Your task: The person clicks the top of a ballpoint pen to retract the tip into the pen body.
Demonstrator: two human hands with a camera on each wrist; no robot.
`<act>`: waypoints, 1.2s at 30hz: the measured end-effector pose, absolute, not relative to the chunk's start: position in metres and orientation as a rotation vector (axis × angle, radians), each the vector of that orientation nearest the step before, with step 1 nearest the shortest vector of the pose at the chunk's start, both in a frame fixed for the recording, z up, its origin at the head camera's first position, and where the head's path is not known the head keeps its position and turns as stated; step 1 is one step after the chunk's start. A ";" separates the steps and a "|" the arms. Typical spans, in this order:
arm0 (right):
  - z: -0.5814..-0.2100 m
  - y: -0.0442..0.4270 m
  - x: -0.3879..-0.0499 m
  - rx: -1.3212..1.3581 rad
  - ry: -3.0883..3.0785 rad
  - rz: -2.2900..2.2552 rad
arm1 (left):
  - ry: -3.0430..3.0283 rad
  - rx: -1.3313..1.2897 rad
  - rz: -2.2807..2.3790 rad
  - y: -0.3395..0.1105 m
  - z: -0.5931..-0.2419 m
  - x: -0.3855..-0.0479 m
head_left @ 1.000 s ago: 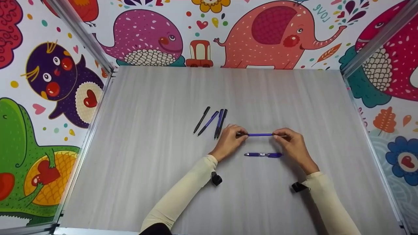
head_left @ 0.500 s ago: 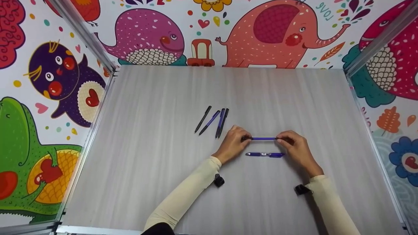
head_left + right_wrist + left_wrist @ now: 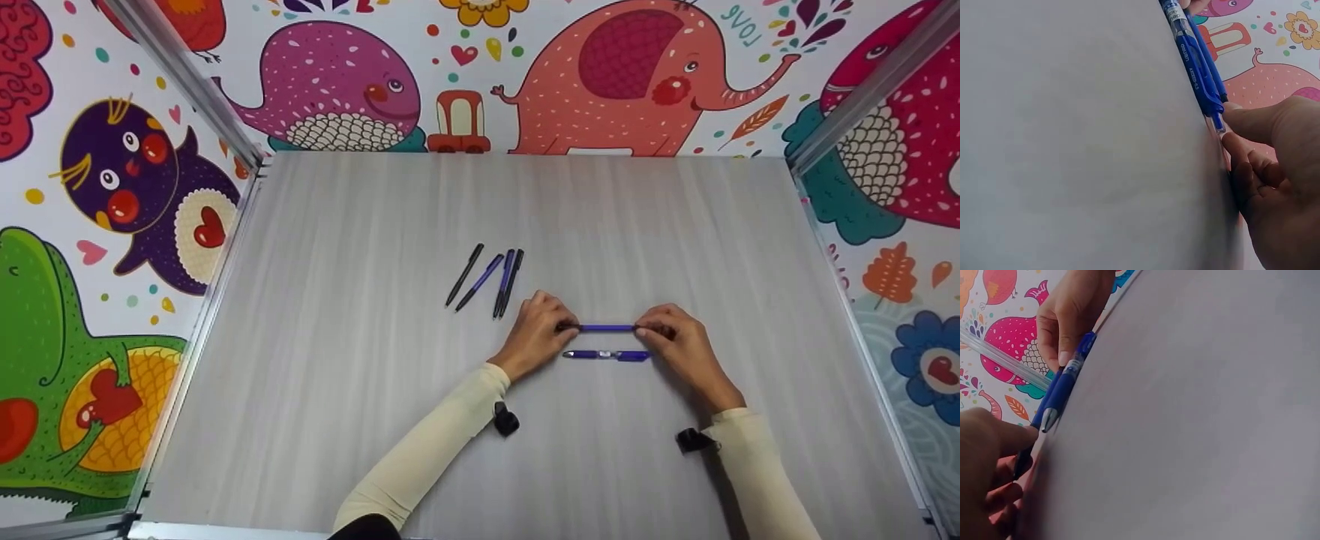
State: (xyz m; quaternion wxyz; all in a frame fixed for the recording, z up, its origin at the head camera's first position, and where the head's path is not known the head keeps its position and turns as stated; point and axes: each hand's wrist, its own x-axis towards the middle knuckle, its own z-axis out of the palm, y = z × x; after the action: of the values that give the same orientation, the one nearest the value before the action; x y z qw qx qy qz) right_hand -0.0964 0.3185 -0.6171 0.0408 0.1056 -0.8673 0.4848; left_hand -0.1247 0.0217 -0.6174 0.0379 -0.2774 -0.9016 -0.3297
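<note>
Between my two hands a slim blue pen with dark ends lies crosswise, just above or on the table. My left hand pinches its left end, a dark tip showing past the thumb in the left wrist view. The other end is pinched by my right hand, whose fingers cover it. Nearer to me and roughly parallel lies a blue click pen with a pale label and silver tip; neither hand grips it. Its clip end is close to my right fingertips in the right wrist view.
Left of my left hand lie several pens: a black pen, a blue pen with a dark grip, and another blue pen alongside a black one. Printed walls with metal posts edge the grey table.
Both hands have moved the slim pen toward me, narrowing its gap to the blue click pen. That pen and the group on the left stay in place.
</note>
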 end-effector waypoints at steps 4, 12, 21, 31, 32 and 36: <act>-0.621 0.317 -0.097 0.341 -2.648 1.462 | -2.762 -0.846 -1.035 0.021 -0.621 -0.124; -0.599 0.300 -0.088 0.313 -2.599 1.497 | -2.722 -0.857 -1.010 0.019 -0.624 -0.124; -0.597 0.297 -0.085 0.307 -2.553 1.506 | -2.703 -0.855 -1.012 0.019 -0.628 -0.122; -0.603 0.297 -0.085 0.348 -2.508 1.524 | -2.663 -0.855 -1.028 0.017 -0.632 -0.120; -0.603 0.297 -0.085 0.347 -2.507 1.526 | -2.666 -0.853 -1.028 0.017 -0.632 -0.120; -0.601 0.297 -0.085 0.344 -2.509 1.518 | -2.679 -0.854 -1.028 0.017 -0.631 -0.121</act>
State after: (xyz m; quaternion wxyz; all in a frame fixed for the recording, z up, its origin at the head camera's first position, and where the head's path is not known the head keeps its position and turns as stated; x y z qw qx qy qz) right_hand -0.0845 0.2974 -0.6011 0.0946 0.1160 -0.8460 0.5118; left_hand -0.1212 0.0175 -0.6311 0.0740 -0.2845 -0.8923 -0.3425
